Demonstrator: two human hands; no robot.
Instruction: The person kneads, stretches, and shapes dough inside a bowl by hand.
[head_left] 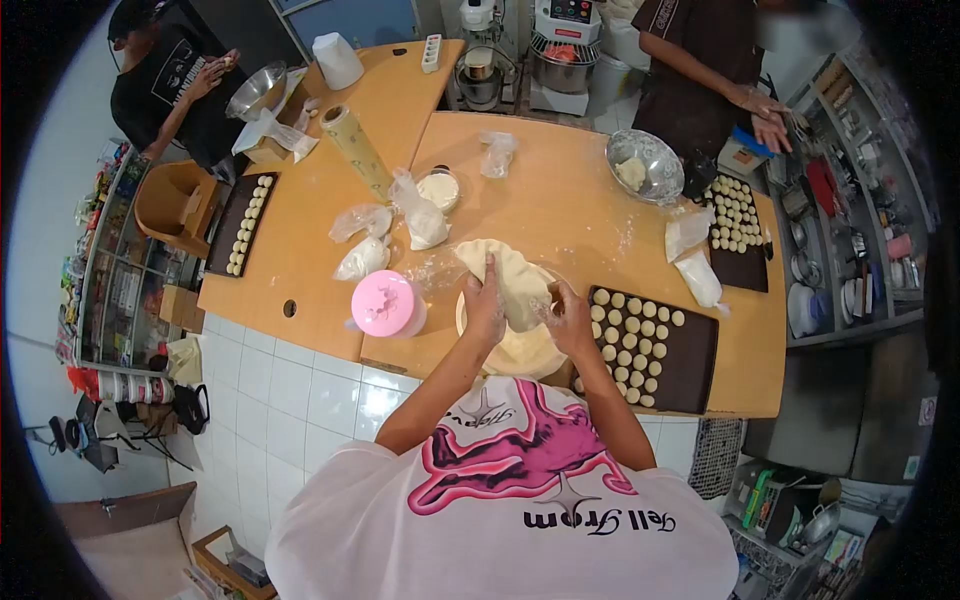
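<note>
A pale sheet of dough [505,272] hangs between my two hands. My left hand [486,312] grips its left side, thumb up against it. On the right side my right hand [568,318] is closed at the dough's edge, its fingers dusted with flour. Below them is a round pale basin [535,362], partly hidden by the hands and the dough. To the right of the basin lies a dark tray [690,368] with rows of small round dough balls [632,340]. A pink-lidded container [384,303] stands to the left of my left hand.
Plastic bags of white powder [428,228], a film roll [357,150] and a metal bowl with dough [645,165] are on the table [560,220]. More dough-ball trays are at the left [226,225] and right [740,268]. Two people stand across the table.
</note>
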